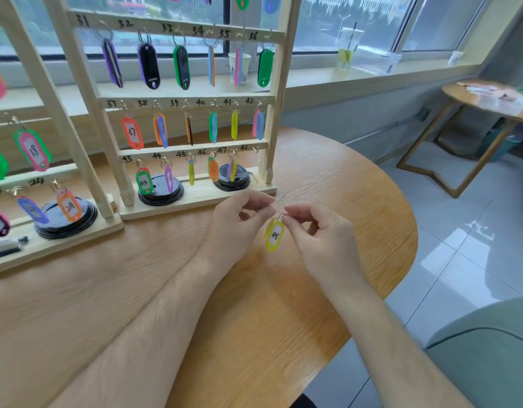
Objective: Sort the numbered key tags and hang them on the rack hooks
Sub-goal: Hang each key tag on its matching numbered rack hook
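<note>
The left hand (239, 219) and the right hand (316, 231) are meeting over the table (357, 201), near its far right edge. Each is pinching with thumb and forefinger the small ring (279, 215) of a yellow tag (274, 235), the other fingers curling loosely. The tag is hanging below the fingertips, clear of the wood, with what is reading as 48 on its label. Just beyond the hands the rack (272, 113) is standing towards the far edge, and its rows from 31 to 47 are each carrying a tag. Only hook 48 (255, 149), at the right end of the bottom row, is showing bare. So the sorting is looking nearly done on this rack: this tag is probably the last for it, and what is left is lifting it to that hook and slipping the ring over. A second rack (48, 83) is standing at the far left, holding tags such as 18 and 24, though much of it is running out of view, so its state is not telling. Two black lids (161, 195) are lying under the nearer rack's base. Behind, on the sill (313, 75), a paper cup (245, 58) is standing with its inside hidden, and a clear cup (347, 51) is holding a yellow-green drink and a straw.
</note>
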